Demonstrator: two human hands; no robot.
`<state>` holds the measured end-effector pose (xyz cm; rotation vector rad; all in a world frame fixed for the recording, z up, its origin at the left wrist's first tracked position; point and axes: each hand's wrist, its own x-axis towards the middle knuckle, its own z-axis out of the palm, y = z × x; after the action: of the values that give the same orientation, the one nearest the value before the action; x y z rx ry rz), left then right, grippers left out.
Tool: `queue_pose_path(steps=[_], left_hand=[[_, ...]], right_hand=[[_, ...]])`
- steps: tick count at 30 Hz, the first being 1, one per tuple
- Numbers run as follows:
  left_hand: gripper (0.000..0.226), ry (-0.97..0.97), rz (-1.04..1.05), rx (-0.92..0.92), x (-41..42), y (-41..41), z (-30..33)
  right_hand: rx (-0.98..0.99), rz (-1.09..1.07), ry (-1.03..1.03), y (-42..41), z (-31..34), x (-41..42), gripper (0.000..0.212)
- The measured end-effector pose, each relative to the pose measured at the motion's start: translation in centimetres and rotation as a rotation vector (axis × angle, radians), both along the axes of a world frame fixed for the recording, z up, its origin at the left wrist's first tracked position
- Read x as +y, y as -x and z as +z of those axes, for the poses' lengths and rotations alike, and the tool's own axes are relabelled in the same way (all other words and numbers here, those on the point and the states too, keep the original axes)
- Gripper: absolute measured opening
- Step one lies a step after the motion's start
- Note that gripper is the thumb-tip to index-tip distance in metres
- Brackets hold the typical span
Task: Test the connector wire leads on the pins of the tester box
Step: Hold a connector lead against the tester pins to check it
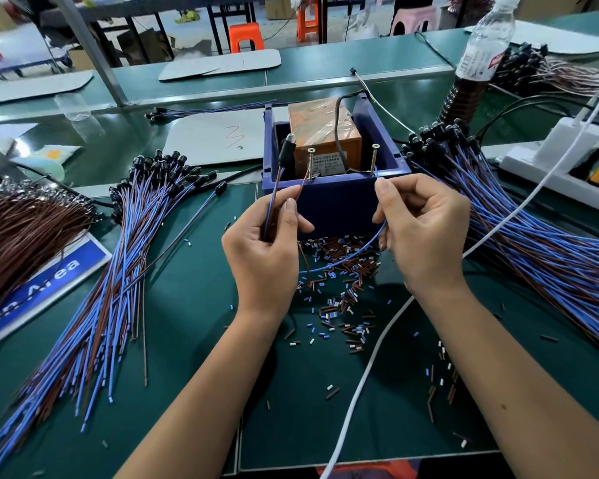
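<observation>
Blue tester box [332, 202] upright at desk centre, two screw pins [311, 164] standing on its front rim; brown lead [303, 186] touching left pin, blue lead [376, 174] touching right.

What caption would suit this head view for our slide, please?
Left hand holds the brown lead at one screw pin; right hand holds the blue lead at the other.

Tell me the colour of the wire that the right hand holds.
Blue, held by the right hand; head view.
</observation>
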<state>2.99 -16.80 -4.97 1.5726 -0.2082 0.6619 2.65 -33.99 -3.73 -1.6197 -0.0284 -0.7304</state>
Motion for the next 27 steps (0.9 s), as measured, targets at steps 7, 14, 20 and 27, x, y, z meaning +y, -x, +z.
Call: queue_pose_path(steps=[7,14,20,27], left_hand=[[0.02,0.052,-0.01,0.003,0.03,0.29,0.28],[0.021,0.083,-0.016,0.006,0.04,0.43,0.47],[0.021,0.075,-0.014,0.009,0.06,0.47,0.46],[0.021,0.096,-0.005,0.007,0.09,0.53,0.55]], right_hand=[[-0.002,0.007,0.02,0.11,-0.08,0.02,0.024],[-0.007,-0.004,0.036,0.15,-0.06,-0.02,0.023],[-0.008,-0.005,0.029,0.14,-0.13,-0.06,0.022],[-0.012,0.005,0.028,0.08,-0.2,-0.03,0.02]])
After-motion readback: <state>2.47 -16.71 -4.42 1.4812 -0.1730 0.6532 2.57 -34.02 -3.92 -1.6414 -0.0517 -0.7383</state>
